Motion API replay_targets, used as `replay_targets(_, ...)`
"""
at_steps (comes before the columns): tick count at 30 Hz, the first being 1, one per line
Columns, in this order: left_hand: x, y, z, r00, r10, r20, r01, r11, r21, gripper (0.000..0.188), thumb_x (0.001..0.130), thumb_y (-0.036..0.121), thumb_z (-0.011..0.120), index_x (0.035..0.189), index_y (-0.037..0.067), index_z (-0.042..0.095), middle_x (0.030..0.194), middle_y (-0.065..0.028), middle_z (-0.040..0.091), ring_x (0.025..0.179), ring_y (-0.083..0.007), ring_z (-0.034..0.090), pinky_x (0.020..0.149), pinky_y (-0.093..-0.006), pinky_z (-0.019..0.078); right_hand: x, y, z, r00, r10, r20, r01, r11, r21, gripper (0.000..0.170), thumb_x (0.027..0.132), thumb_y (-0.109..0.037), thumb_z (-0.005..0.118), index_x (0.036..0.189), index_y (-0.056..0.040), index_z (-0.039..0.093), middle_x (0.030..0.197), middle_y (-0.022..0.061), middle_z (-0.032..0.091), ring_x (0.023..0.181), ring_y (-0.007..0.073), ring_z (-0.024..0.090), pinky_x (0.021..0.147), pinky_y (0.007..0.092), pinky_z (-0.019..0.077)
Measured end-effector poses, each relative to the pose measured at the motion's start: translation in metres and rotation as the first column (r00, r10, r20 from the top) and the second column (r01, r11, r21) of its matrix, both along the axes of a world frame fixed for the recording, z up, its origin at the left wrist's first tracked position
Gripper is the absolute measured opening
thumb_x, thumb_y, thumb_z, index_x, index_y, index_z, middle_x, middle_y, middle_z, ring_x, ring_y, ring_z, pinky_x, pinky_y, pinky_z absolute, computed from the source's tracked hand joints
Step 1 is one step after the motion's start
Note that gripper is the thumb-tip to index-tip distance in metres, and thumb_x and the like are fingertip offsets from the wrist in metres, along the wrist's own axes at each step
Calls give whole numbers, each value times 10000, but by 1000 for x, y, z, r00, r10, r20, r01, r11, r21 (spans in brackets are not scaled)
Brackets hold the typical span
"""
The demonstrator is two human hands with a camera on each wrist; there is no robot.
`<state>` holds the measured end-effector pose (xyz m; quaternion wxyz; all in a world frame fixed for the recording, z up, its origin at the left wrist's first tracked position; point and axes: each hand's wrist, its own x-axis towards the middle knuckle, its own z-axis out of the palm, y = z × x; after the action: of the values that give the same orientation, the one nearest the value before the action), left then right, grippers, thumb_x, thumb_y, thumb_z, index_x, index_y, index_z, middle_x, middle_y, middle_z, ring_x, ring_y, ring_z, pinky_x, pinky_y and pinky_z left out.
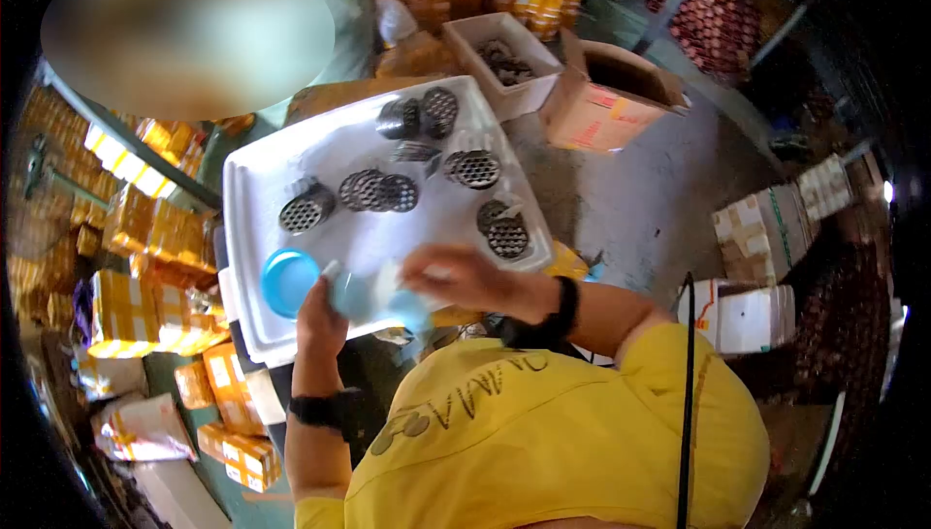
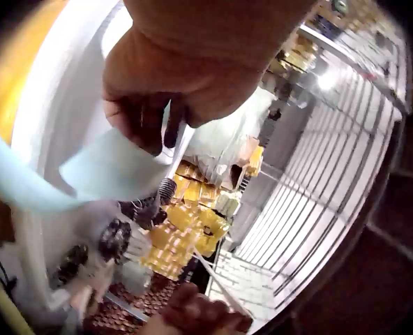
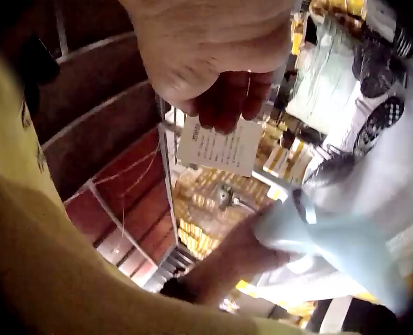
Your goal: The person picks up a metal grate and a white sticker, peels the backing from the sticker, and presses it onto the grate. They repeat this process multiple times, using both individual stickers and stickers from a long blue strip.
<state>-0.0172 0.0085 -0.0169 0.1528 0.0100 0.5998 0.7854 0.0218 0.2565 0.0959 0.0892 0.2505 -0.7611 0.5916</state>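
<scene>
A white rectangular plastic tray (image 1: 369, 238) carries a bright-blue round dish (image 1: 291, 284) by its near left corner and black rounded pieces (image 1: 506, 236) with pale dots. A thin flexible sheet (image 2: 109, 171) is pale blue; a small paper card (image 3: 220, 148), off-white with dark print.

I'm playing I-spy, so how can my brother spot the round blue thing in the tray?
Find the big white tray in the head view. Look in its lower left corner, beside the left hand. The round thing there is bright blue, while its neighbours in the tray are dark pieces full of holes.
</scene>
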Motion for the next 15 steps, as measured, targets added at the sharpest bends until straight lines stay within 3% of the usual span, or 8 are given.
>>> replay_targets(1,-2,2,9,998,-10,58,22,978,-207,283,881,261,446,1001,28,551,898,-117,580,821,-281,550,710,-369,436,3,16,6,990,-53,128,56,998,-16,106,768,-114,642,837,-66,578,774,45,583,724,160,579,661,276,464)
replay_targets(3,-8,6,27,979,-49,200,156,810,-566,351,837,320,524,837,-23,598,685,-138,604,623,-322,558,561,-369,424,-3,45,-11,974,-129,187,153,981,-116,143,771,-111,655,843,-47,549,773,43,585,746,114,573,656,248,468)
replay_targets(5,-10,19,54,935,-352,-35,131,438,-889,412,835,360,526,708,-31,556,611,-195,540,538,-312,484,543,-423,384,-1,64,-10,937,-193,290,269,930,-249,184,759,-98,669,852,-42,521,799,51,576,765,107,566,658,230,460)
replay_targets(6,-15,27,67,945,-326,18,150,383,-912,403,815,372,520,737,-13,607,704,-219,587,657,-352,557,612,-412,426,0,71,-15,923,-242,300,323,910,-259,183,760,-81,664,851,-40,511,793,43,561,756,101,556,654,226,458)
replay_targets(9,-37,41,73,928,-305,-213,-106,332,-937,332,796,328,553,792,3,618,725,-182,599,692,-345,565,634,-406,438,6,89,-29,872,-375,314,446,873,-196,190,759,-15,621,888,-29,482,785,14,511,745,86,523,685,228,451)
replay_targets(11,-59,57,72,899,-294,-325,-170,449,-877,285,782,300,574,807,19,620,760,-165,603,731,-338,569,655,-400,443,12,95,-31,822,-445,355,529,828,-185,191,760,6,598,898,-28,472,792,10,501,756,80,511,701,229,445)
replay_targets(12,-70,67,71,881,-284,-378,-197,507,-839,263,775,285,585,814,27,620,778,-157,605,750,-334,571,665,-397,446,15,90,-24,813,-453,366,557,786,-266,228,767,-3,583,966,-20,474,811,13,499,784,82,505,718,236,438)
replay_targets(15,-115,100,36,812,-351,-466,-275,475,-836,246,768,257,589,879,37,600,862,-152,606,827,-325,575,711,-406,454,31,97,-15,769,-493,407,594,786,-170,278,787,-30,567,1048,-12,472,809,12,499,786,91,510,721,246,444)
